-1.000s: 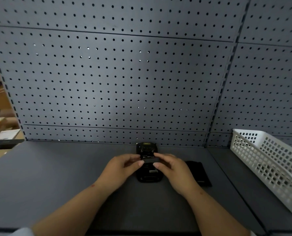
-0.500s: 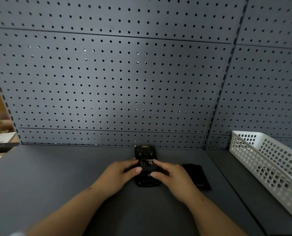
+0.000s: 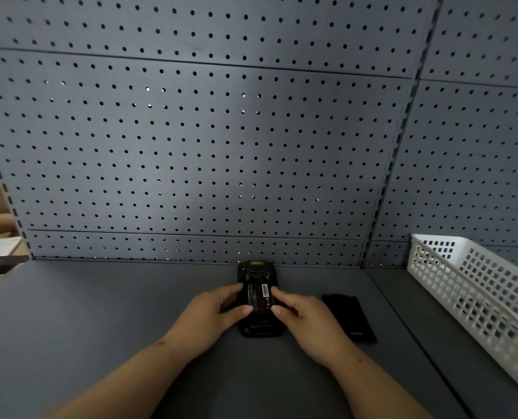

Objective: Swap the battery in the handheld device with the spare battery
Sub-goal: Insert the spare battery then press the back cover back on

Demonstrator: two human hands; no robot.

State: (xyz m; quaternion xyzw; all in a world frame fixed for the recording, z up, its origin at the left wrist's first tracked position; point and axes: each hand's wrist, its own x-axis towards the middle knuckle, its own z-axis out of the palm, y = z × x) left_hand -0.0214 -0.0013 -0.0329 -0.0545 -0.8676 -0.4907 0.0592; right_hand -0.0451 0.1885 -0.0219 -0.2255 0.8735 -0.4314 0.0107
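Pressing in from both sides, the left hand [image 3: 212,313] and right hand [image 3: 306,322] have the battery [image 3: 258,297] between fingers and thumbs, lying flat in the back of the black handheld device [image 3: 256,273], which rests face down on the grey table [image 3: 100,313] close to the pegboard wall [image 3: 221,146]. A second ago that battery was tilted, showing only its narrow edge as a dark bar between the fingertips; half a second ago it was coming down; now its whole labelled face looks up and sits level with the casing. The hands have barely shifted, the fingers curled partway closed on the battery's long edges, thumbs low, forefingers high.

The battery's label carries rows of pale small print and a white barcode strip along the right edge, with a few round marks under it, none of it sharp enough to read. A small yellow sticker [image 3: 254,263] sits at the device's far end, its writing also too fine to make out.

Just right of the right hand lies a second flat black battery [image 3: 349,317] on the table, apart from the device, with a faint illegible mark near its near end. A white lattice basket [image 3: 475,297] stands further right.
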